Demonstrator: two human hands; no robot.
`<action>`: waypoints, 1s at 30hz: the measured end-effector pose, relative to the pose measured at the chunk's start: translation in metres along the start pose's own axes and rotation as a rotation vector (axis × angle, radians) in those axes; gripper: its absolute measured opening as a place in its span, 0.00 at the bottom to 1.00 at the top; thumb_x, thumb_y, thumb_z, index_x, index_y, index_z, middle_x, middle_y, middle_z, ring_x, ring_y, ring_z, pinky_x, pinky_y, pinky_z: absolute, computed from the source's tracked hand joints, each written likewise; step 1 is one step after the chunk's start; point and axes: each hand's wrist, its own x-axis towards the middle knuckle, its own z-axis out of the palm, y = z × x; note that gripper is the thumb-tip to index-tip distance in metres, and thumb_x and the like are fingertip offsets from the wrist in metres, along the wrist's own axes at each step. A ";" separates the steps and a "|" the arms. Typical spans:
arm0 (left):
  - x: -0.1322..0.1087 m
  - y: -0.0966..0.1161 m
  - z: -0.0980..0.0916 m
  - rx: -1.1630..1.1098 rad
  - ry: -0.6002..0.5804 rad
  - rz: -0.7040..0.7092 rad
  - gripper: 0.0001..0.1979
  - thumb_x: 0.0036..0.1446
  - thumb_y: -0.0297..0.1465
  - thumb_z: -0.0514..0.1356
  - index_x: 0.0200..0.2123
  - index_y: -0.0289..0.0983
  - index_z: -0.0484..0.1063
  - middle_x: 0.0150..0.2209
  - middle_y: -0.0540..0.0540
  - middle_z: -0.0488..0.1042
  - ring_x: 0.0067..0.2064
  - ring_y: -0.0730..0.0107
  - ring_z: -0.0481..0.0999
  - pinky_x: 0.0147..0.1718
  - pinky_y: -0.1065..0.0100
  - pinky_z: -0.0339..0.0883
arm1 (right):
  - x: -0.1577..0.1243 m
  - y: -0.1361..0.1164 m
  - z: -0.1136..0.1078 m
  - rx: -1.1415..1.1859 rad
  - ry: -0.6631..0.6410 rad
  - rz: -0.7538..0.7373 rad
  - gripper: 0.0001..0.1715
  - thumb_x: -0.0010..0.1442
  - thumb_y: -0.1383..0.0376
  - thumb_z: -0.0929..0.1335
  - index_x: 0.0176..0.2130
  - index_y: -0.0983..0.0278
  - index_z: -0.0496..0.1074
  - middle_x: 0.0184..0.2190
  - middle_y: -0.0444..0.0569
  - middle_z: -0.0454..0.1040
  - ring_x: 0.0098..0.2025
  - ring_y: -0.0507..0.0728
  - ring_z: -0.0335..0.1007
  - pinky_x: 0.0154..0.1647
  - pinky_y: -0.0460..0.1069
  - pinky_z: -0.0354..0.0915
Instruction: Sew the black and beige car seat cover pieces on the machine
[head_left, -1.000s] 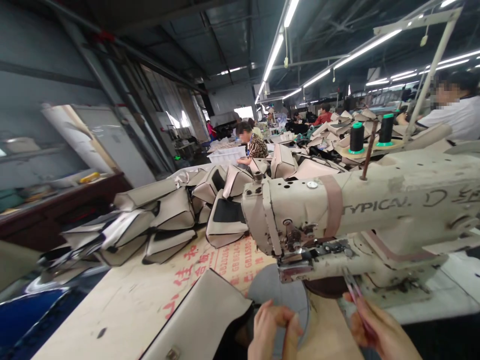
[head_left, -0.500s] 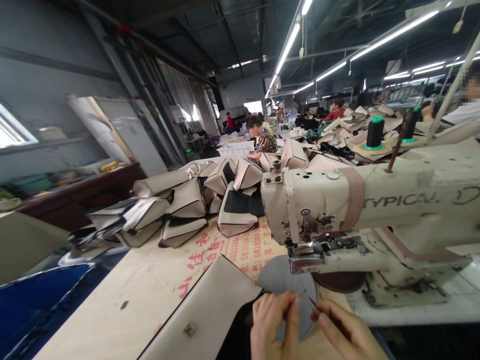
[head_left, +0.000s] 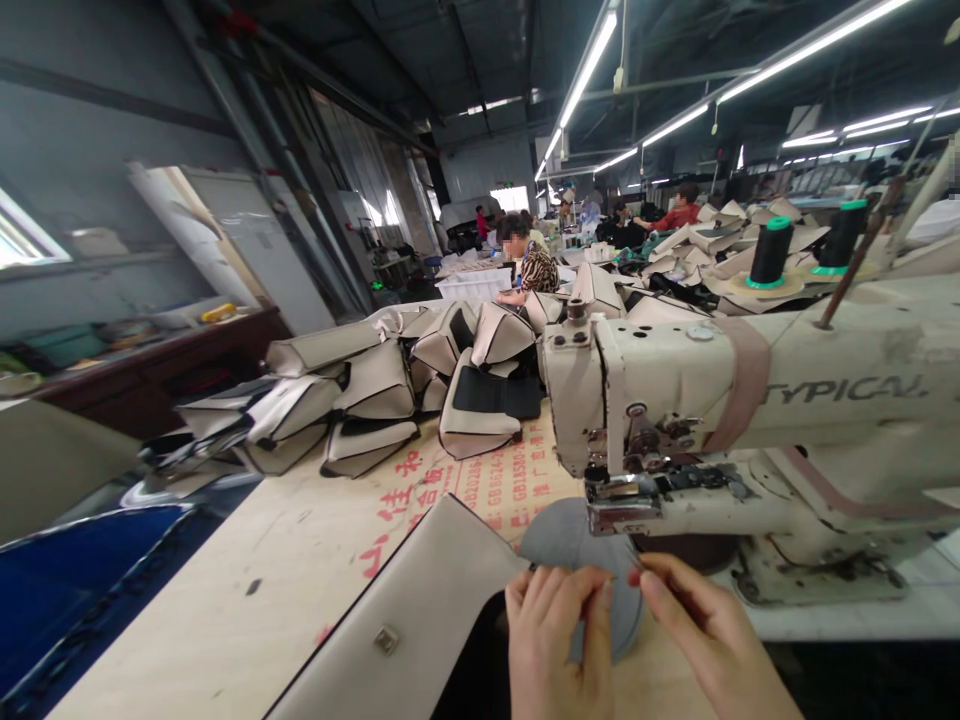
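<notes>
My left hand (head_left: pixel 559 625) is closed in a pinch at the right end of a beige bag piece with black edging (head_left: pixel 420 590). What its fingertips hold is too small to make out. To its right, my right hand (head_left: pixel 701 620) pinches a thin, pointed metal tool (head_left: pixel 637 568), mostly hidden by the fingers. The two sets of fingertips face each other, a short gap apart. A small square metal fitting (head_left: pixel 386 640) sits on the bag piece. Behind my hands lies a grey round disc (head_left: pixel 577 535) on the wooden board.
A sewing machine (head_left: pixel 660 400) stands close at the right, with black thread cones (head_left: pixel 770 255) above it. Several beige bags (head_left: pixel 375 380) are piled at the board's (head_left: pixel 247 600) far side. A blue bin (head_left: pixel 82 590) is at the left. A person (head_left: pixel 536 262) sits farther back.
The view has shifted slightly, so the machine appears farther right. My right hand's tool tip showed between the hands before; now less of it shows. Both hands stay pinched.
</notes>
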 end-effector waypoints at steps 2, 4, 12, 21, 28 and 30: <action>-0.001 -0.003 0.001 0.030 0.003 0.038 0.05 0.55 0.26 0.55 0.32 0.39 0.70 0.28 0.51 0.74 0.29 0.71 0.70 0.34 0.65 0.56 | 0.003 0.002 0.000 -0.071 0.013 -0.066 0.18 0.56 0.54 0.66 0.40 0.64 0.71 0.31 0.46 0.69 0.36 0.55 0.66 0.36 0.43 0.62; -0.002 -0.008 0.004 0.074 0.034 0.087 0.07 0.55 0.24 0.55 0.34 0.40 0.71 0.28 0.51 0.74 0.29 0.72 0.69 0.35 0.64 0.54 | 0.007 0.006 0.001 -0.177 0.022 -0.146 0.15 0.55 0.55 0.67 0.37 0.64 0.72 0.31 0.47 0.70 0.34 0.54 0.66 0.35 0.43 0.62; -0.002 -0.027 0.016 0.107 0.093 0.134 0.10 0.58 0.24 0.54 0.36 0.42 0.73 0.26 0.53 0.73 0.29 0.72 0.68 0.39 0.63 0.52 | 0.027 0.031 0.008 -0.313 0.042 -0.300 0.13 0.61 0.59 0.62 0.29 0.64 0.65 0.24 0.44 0.64 0.27 0.51 0.63 0.29 0.42 0.59; 0.019 -0.039 0.014 0.033 0.061 0.048 0.07 0.56 0.26 0.57 0.35 0.42 0.73 0.28 0.53 0.74 0.31 0.72 0.69 0.40 0.62 0.53 | 0.047 0.040 0.000 -0.133 0.012 -0.013 0.19 0.59 0.52 0.63 0.34 0.66 0.69 0.29 0.46 0.69 0.35 0.54 0.65 0.36 0.44 0.61; 0.012 -0.047 0.029 0.146 0.137 0.177 0.09 0.59 0.27 0.53 0.31 0.41 0.72 0.23 0.54 0.71 0.27 0.74 0.67 0.35 0.63 0.52 | 0.047 0.041 0.002 -0.135 -0.036 0.069 0.20 0.57 0.50 0.65 0.33 0.66 0.71 0.27 0.46 0.70 0.31 0.54 0.64 0.31 0.44 0.61; 0.012 -0.050 0.030 0.172 0.079 0.175 0.09 0.60 0.27 0.52 0.32 0.40 0.72 0.23 0.53 0.70 0.27 0.73 0.66 0.34 0.63 0.53 | 0.049 0.041 0.004 -0.200 -0.010 0.001 0.19 0.57 0.51 0.65 0.31 0.65 0.71 0.28 0.47 0.71 0.32 0.54 0.65 0.32 0.44 0.61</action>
